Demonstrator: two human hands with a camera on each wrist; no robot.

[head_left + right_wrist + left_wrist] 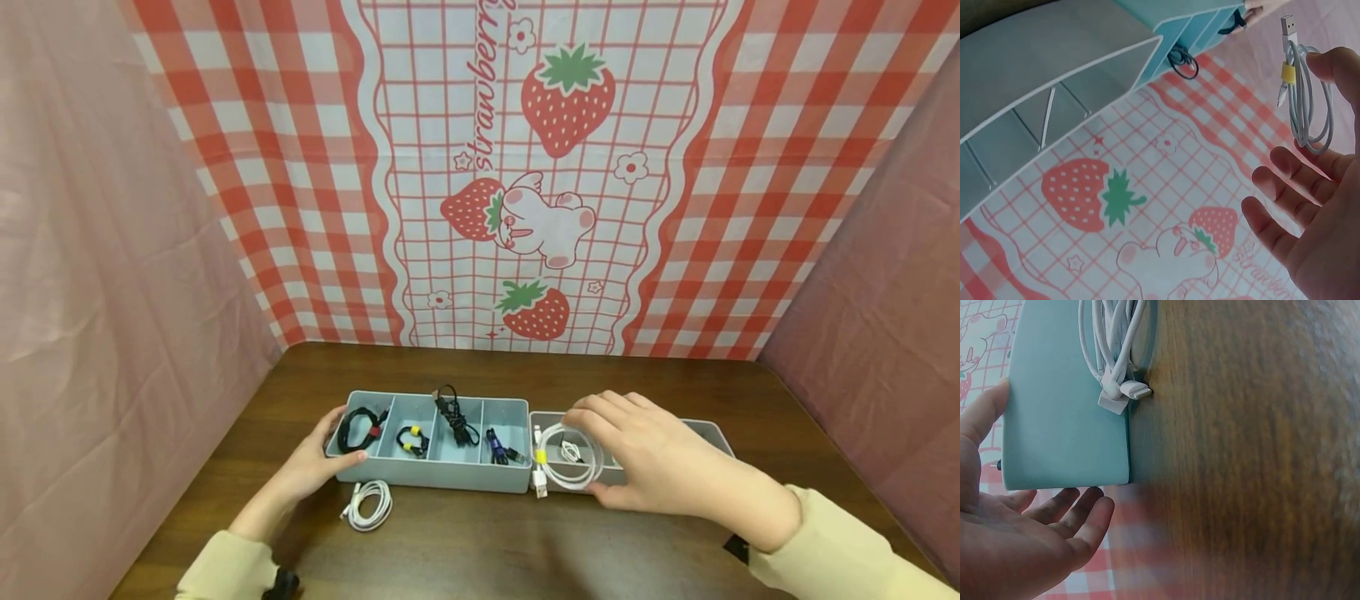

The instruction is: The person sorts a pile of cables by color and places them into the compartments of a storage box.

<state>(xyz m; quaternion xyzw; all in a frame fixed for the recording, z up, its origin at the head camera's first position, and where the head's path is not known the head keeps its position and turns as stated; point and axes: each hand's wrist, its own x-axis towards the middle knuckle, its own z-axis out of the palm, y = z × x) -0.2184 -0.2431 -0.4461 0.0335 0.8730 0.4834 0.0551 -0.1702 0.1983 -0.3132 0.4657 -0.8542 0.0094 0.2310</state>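
My right hand [652, 454] pinches a coiled white USB cable [567, 482] with a yellow tie between thumb and finger; the other fingers spread away in the right wrist view. The coil hangs over the left end of a grey divided box [703, 427]. My left hand [318, 458] holds the left end of a light-blue divided box [442, 475], thumb at the front rim and fingers around the end wall. Inside lie a black cable with a red tie [360, 429], a small yellow-tied cable [412, 440], a black cable bundle [454, 421] and a dark-blue-tied cable [498, 447].
Another coiled white cable [369, 505] lies on the brown table [450, 550] in front of the blue box. A small white cable [571, 452] sits in the grey box. Behind the table hangs a strawberry-print cloth [495, 167], with pink cloth at both sides.
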